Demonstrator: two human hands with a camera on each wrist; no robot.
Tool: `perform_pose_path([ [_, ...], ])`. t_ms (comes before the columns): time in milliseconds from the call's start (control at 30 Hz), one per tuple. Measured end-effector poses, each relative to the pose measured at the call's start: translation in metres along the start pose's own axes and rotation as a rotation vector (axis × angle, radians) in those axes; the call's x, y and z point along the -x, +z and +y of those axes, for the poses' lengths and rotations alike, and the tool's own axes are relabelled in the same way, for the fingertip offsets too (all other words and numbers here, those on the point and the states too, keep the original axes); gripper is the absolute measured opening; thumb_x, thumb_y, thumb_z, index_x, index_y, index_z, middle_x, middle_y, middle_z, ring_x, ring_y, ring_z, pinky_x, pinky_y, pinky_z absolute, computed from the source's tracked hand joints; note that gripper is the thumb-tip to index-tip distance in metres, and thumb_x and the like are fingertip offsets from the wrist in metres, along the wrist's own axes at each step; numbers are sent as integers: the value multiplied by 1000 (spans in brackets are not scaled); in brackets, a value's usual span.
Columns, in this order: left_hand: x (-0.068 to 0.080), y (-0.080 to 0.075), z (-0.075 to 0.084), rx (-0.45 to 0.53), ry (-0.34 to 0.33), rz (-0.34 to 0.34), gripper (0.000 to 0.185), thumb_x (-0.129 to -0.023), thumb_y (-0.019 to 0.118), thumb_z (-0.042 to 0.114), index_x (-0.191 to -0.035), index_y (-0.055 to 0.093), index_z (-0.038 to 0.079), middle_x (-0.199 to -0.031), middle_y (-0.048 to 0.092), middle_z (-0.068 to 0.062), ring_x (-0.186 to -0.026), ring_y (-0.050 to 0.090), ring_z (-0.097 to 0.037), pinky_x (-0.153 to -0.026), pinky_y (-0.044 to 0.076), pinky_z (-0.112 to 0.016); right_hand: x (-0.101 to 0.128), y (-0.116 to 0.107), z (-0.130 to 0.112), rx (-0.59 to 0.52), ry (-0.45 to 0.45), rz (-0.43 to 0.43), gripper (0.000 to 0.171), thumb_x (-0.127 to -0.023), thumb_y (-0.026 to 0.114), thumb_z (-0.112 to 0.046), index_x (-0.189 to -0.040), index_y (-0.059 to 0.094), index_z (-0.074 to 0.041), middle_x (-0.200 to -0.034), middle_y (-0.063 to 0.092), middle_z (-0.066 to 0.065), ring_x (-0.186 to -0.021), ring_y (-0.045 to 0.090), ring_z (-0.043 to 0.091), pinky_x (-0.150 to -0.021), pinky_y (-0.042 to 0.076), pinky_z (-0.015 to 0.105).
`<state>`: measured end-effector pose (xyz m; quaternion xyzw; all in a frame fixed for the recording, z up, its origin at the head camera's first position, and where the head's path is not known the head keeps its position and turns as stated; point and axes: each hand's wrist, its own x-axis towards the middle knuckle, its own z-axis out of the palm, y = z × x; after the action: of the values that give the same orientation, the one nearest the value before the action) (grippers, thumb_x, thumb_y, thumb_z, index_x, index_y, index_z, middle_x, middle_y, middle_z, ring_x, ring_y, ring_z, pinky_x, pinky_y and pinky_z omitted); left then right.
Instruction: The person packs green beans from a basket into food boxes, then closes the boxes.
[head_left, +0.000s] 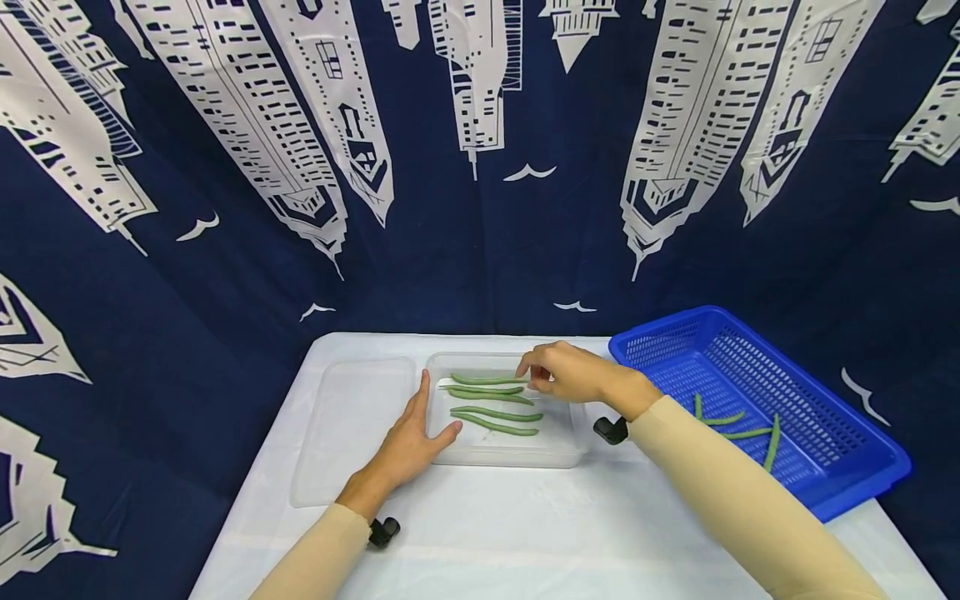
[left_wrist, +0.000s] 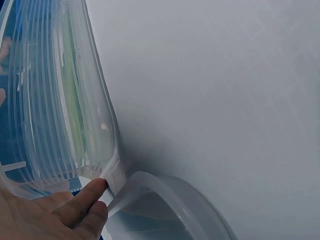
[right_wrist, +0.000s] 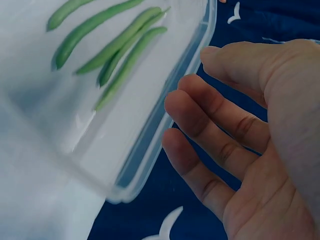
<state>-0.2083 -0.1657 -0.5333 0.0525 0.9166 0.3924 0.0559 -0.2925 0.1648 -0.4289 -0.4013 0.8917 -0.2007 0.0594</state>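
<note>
A clear plastic container [head_left: 502, 457] stands on the table with several green beans [head_left: 498, 412] lying crosswise in it, roughly side by side. My left hand [head_left: 408, 437] rests against its left wall, fingers extended and thumb spread toward the front. In the left wrist view, fingertips touch the container near a corner. Over the right part of the container hovers my right hand [head_left: 572, 371], close to the ends of the farthest beans. The right wrist view shows its fingers [right_wrist: 192, 117] loosely bent beside the rim, holding nothing.
A flat translucent lid [head_left: 352, 425] lies left of the container, close to it. On the right, a blue perforated basket [head_left: 862, 492] holds several more green beans [head_left: 772, 442]. A dark blue printed cloth [head_left: 480, 250] hangs behind the white table [head_left: 525, 542].
</note>
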Motion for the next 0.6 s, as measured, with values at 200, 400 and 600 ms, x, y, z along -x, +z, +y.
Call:
perform_pose_path([
  [200,0,0,0,3,3,-2,113,-112,74,55,-190,-4,29,-196,21,-18,-175,37,-53,-139,36,-74,23,-14,13,10,47,37,21,-109,76,-3,-126,85,-8,-105,81,-2,-92,71,9,-82,64,30],
  [400,0,0,-1,3,4,-3,115,-111,74,58,-190,-4,29,-196,21,-18,-175,37,-53,-139,36,-74,49,-27,26,32,62,99,21,-108,78,-3,-127,85,-7,-100,80,-2,-91,72,10,-85,68,42],
  [600,1,0,-2,-1,9,-1,114,-112,74,57,-190,-3,28,-195,22,-19,-174,37,-54,-138,37,-75,77,-38,38,76,101,162,20,-107,82,-2,-126,86,-6,-98,79,-3,-89,69,8,-83,65,40],
])
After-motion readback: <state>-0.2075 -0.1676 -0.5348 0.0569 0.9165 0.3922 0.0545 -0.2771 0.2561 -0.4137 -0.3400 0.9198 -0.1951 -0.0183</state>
